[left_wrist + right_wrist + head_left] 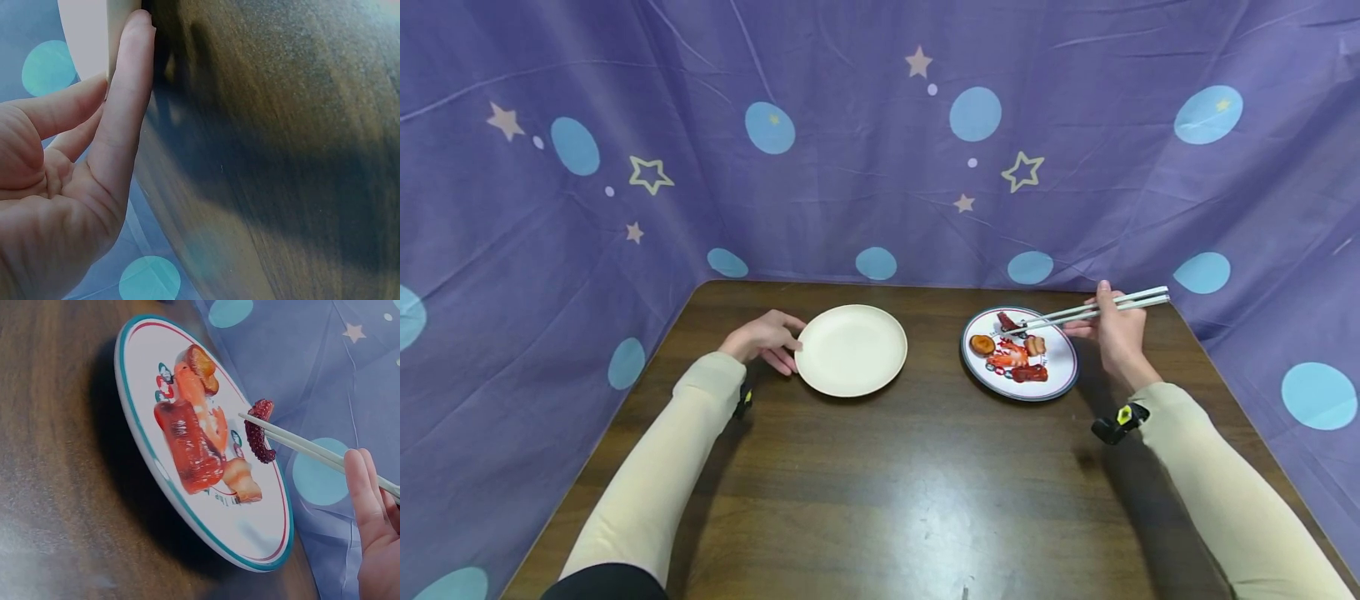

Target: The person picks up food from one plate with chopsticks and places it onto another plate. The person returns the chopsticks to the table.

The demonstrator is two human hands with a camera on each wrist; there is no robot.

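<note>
On the left, my left hand [767, 342] pinches the rim of a plain cream plate [852, 350]; the left wrist view shows a long finger [122, 119] along the plate's underside. My right hand [1116, 333] holds a pair of pale chopsticks [1086, 312] over a white plate with a blue-green rim [1058, 367]. At the chopstick tips is a dark red octopus tentacle piece [257, 432] with suckers. Around it on that plate are an orange shrimp [1009, 356], a glossy red-brown piece [1030, 373], a round brown-yellow piece [982, 344] and a small tan piece [1034, 345].
Both plates stand near the back of a brown wooden table [880, 483], with a gap between them. A purple curtain [865, 200] with stars and blue dots hangs behind and along the sides. Light glares off the table's front middle.
</note>
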